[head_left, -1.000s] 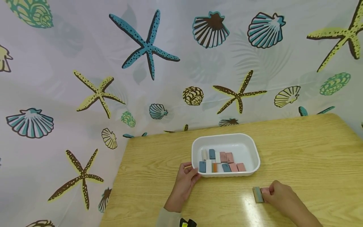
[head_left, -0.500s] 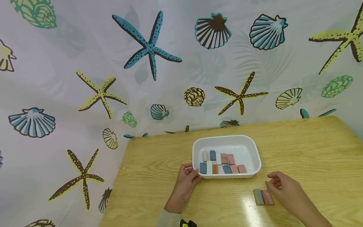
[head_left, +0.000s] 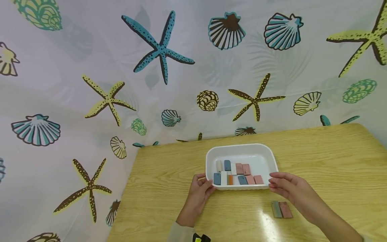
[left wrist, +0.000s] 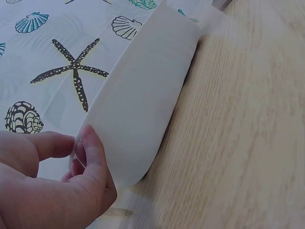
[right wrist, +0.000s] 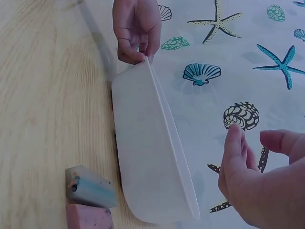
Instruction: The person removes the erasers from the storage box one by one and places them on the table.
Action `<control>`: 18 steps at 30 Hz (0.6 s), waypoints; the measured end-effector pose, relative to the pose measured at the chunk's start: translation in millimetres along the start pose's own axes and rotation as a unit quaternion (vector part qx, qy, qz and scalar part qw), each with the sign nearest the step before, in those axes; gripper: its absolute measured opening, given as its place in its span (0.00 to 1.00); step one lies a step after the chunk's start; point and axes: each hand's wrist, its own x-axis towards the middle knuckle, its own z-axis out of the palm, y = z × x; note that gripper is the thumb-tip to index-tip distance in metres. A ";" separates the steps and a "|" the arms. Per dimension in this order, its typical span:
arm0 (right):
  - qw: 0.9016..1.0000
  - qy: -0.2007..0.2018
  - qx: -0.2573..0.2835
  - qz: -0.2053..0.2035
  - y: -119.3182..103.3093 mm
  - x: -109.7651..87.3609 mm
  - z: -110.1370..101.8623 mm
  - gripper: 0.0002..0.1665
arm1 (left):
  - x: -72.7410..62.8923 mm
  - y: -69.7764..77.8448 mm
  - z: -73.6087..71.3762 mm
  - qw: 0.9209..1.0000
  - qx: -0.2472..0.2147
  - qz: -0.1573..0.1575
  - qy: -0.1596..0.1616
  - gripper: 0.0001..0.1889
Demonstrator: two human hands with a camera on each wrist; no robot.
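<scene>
**Left hand (head_left: 198, 193) pinching the white tray (head_left: 261, 163), right hand (head_left: 297, 191) spread beside it**

And here we are at the tray, sitting on the wood-grain surface (head_left: 163, 174) and loaded mainly towards its left side! The left hand has the near left corner, thumb and fingers pinching the rim; the left wrist view shows that grip beautifully. Over on the other side, the right hand holds nothing, its thumb and fingers parted, fingertips by the near right corner. From above they look almost on the rim, but the right wrist view shows a gap.

Look inside the tray, two rough rows! At the back, left to right: an off-white block (head_left: 219, 165), a blue block (head_left: 227, 165), a white block (head_left: 233, 169) and two pink blocks (head_left: 243, 169). Along the front: another blue one, a taller white one, an orange-striped block (head_left: 230, 179), a tilted blue one, then two more pinks.

Outside, just in front of the right hand's wrist side, a pair lies side by side on the surface: a greyish block with a blue stripe (head_left: 276, 209) and a dark-flecked pink block (head_left: 285, 209). Behind it all, a pale cloth (head_left: 187, 77) full of starfish and shells!
</scene>
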 end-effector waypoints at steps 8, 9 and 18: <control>0.999 0.007 -0.048 0.009 -8.9 42.8 16.3 0.29 | 1.5 -0.8 -1.0 1.000 -0.004 0.002 0.003 0.24; 0.998 0.013 -0.063 0.010 -7.7 48.2 17.4 0.29 | 1.3 -0.7 -0.7 1.000 -0.005 0.002 0.003 0.24; 0.983 0.051 -0.171 0.029 10.1 83.4 22.3 0.33 | 2.5 -1.2 1.7 1.000 0.000 0.001 0.008 0.23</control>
